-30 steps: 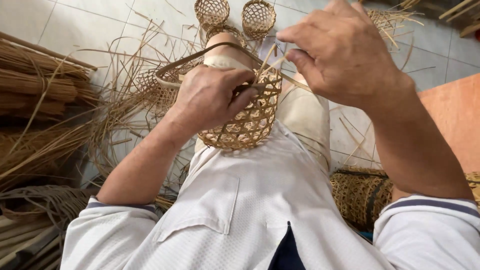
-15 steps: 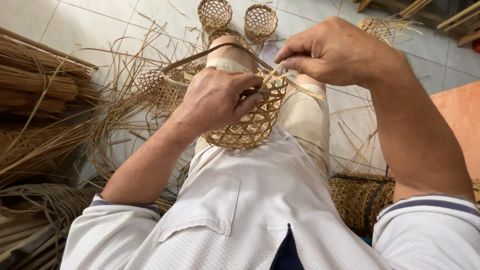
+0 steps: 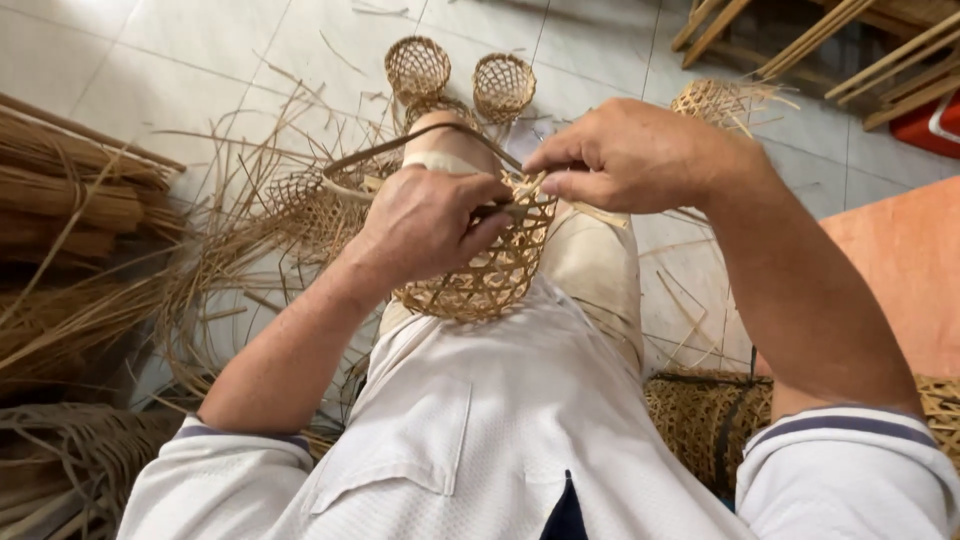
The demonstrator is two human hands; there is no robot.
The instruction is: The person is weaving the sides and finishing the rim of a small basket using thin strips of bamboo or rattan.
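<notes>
Head view: I see the small open-lattice woven bamboo basket (image 3: 490,275) resting on the lap, against the knee. Left hand (image 3: 425,225) clenched around the basket's rim, gripping it. Right hand (image 3: 625,155) just above the rim, fingers pinched on a thin flat bamboo strip (image 3: 440,140) arching over the basket. Beyond the basket: two small round woven baskets (image 3: 418,68) on pale glossy floor tiles (image 3: 180,50). Left of it, dry loose splints (image 3: 80,260).

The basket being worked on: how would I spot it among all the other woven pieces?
Look at the person's lap, above the white shirt. The open-weave basket rests against the knee, gripped by the left hand while the right hand pinches its rim. Unlike the two small baskets on the floor tiles, it is held and has a strip looping over it.
</notes>
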